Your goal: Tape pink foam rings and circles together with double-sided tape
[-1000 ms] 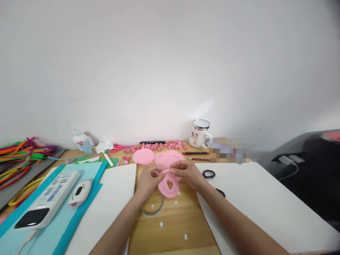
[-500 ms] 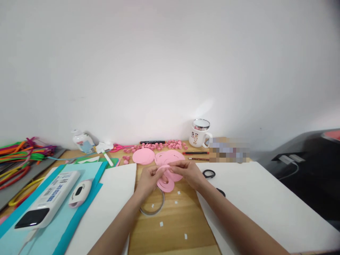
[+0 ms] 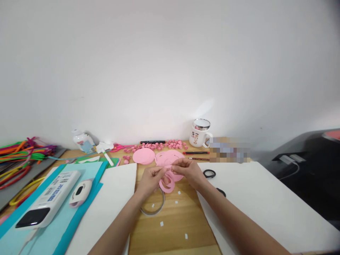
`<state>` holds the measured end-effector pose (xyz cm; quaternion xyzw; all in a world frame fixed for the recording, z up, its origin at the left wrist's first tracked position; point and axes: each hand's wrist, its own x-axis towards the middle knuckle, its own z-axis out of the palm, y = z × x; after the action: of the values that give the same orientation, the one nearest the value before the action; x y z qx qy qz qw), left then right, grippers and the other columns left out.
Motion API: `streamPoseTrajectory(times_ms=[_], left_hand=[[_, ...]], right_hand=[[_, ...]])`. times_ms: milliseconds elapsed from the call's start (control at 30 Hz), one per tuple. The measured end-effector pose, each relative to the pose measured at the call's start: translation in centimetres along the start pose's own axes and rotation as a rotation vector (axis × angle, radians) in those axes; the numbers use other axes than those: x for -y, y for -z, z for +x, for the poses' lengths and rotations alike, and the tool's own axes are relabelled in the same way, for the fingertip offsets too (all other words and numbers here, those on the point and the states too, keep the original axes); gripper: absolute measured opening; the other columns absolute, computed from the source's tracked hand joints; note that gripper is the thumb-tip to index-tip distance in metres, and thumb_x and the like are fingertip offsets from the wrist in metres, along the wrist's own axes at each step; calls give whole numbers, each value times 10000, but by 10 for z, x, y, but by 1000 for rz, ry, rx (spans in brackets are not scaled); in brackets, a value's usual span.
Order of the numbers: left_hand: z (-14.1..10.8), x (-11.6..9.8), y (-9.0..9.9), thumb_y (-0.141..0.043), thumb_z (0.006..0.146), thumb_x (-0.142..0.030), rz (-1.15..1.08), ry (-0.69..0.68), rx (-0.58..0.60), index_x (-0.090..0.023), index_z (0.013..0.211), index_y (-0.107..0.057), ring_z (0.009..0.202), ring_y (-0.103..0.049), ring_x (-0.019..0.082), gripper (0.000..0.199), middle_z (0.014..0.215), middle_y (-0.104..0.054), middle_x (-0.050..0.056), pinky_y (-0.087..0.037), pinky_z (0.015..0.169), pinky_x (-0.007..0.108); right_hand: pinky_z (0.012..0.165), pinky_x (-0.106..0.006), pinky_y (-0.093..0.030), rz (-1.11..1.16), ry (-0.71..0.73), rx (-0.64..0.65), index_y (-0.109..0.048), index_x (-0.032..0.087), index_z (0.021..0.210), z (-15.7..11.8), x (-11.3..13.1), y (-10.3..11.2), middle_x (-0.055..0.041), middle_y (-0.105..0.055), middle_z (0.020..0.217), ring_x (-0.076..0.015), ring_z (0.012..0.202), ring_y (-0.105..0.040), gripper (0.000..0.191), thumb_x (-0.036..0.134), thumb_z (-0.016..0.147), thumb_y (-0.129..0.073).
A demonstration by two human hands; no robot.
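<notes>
My left hand (image 3: 151, 178) and my right hand (image 3: 187, 171) meet over the middle of the table, both closed in a pinch. Between their fingertips is a pink paper strip (image 3: 166, 183), which curls into a loop below the fingers. Fingers partly cover its upper end. Just behind lie overlapping pink paper pieces (image 3: 170, 156), with a stack of pink paper circles (image 3: 143, 156) to their left. Under my left wrist a roll of tape (image 3: 152, 214) rests on the wood, partly covered by the hand.
Small pink rolled pieces (image 3: 175, 144) line the wall beside a white mug (image 3: 199, 134). White sheets (image 3: 255, 202) flank the table, black-handled scissors (image 3: 209, 174) on the right one. A power bank (image 3: 49, 198) lies left on blue paper. Several tiny white squares (image 3: 162, 224) dot the wood.
The pink paper between my hands has shifted and now hangs as a more open ring. My fingertips have moved slightly; everything else is where it was.
</notes>
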<state>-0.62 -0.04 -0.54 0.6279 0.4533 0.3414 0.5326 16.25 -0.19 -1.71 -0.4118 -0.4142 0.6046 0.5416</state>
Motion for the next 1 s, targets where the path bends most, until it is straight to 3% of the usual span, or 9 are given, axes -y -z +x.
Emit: streamPoseTrajectory(times_ms=[167, 500, 700, 1000], left_hand=[[-2, -4, -1, -514, 739, -513, 11, 0, 12, -115, 623, -650, 267, -297, 27, 436, 501, -606, 18, -173, 289, 183], [-2, -7, -1, -534, 745, -450, -40, 17, -20, -97, 748, -679, 255, -289, 16, 382, 540, -630, 34, -162, 289, 178], [-1, -5, -2, -538, 736, -467, -60, 43, 2, -95, 814, -668, 258, -276, 22, 401, 489, -605, 11, -157, 289, 176], [-3, -7, -1, -551, 716, -493, -17, 35, 51, -109, 787, -677, 277, -286, 27, 410, 510, -616, 16, -158, 294, 182]], right_hand=[[626, -269, -482, -51, 16, -5, -660, 154, 650, 0, -1, 0, -17, -664, 631, -125, 580, -588, 264, 334, 498, -779], [719, -296, -476, 47, -29, 24, -699, 163, 742, 0, 1, 0, -41, -698, 730, -159, 679, -629, 285, 294, 503, -783], [683, -286, -486, 36, -13, 27, -685, 158, 786, 0, 2, 1, -48, -694, 732, -153, 662, -628, 325, 324, 521, -770], [602, -254, -458, -14, 17, 3, -659, 167, 690, 0, 1, 2, 7, -643, 617, -104, 557, -564, 265, 324, 510, -773]])
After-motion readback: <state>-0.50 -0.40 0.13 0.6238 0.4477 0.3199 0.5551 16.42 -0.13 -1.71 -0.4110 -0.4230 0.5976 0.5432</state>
